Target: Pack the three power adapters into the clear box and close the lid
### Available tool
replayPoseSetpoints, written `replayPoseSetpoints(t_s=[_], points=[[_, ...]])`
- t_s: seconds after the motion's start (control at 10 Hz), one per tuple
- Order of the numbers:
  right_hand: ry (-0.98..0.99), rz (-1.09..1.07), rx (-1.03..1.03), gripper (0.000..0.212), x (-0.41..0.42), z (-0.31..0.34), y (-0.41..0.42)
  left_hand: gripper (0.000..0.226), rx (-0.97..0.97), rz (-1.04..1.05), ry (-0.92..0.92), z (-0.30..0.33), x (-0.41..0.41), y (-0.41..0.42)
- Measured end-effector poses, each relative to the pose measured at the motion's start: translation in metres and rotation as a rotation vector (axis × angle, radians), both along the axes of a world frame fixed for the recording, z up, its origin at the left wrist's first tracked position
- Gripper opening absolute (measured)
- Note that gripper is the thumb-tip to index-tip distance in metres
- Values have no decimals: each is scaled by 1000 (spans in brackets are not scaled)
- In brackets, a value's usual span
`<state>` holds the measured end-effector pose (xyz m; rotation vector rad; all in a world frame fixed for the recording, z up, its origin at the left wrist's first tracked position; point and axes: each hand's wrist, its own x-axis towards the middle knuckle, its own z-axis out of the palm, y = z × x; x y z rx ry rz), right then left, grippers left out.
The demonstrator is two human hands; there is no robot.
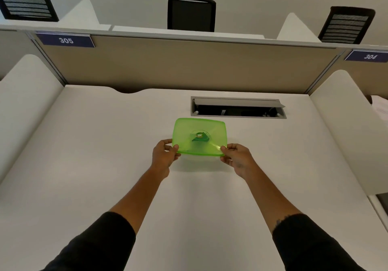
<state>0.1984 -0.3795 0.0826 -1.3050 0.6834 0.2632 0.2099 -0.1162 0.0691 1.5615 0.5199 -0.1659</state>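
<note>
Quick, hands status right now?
Left hand: closed on the green lid's near-left corner.
Right hand: closed on its near-right corner.

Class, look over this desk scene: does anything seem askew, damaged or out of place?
Nothing looks damaged or spilled. Both hands, left hand and right hand, hold the green lid by its near corners. The desk's cable hatch stands open.

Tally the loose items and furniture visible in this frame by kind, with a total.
Translucent green plastic lid, held at its near corners by left hand and right hand: 1
Black office chairs: 3
Blue desk number signs: 2
Power adapters: 0 visible
Total: 6
</note>
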Motion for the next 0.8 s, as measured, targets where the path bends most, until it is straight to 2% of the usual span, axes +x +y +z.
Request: replayPoseSetpoints(t_s=[0.2, 0.3, 0.5, 0.7, 0.8], points=[[16, -6, -35, 40, 46, 7, 14, 40, 20, -4, 49, 3, 49, 8], [26, -7, -45, 32, 62, 10, 19, 40, 29, -11, 58, 5, 63, 8], [63, -22, -82, 43, 76, 7, 23, 40, 25, -2, 83, 7, 74, 8], [50, -3, -137, 40, 71, 9, 24, 41, -5, -16, 87, 12, 71, 8], [37, 12, -329, 40, 64, 15, 29, 48, 58, -52, 127, 18, 64, 9]])
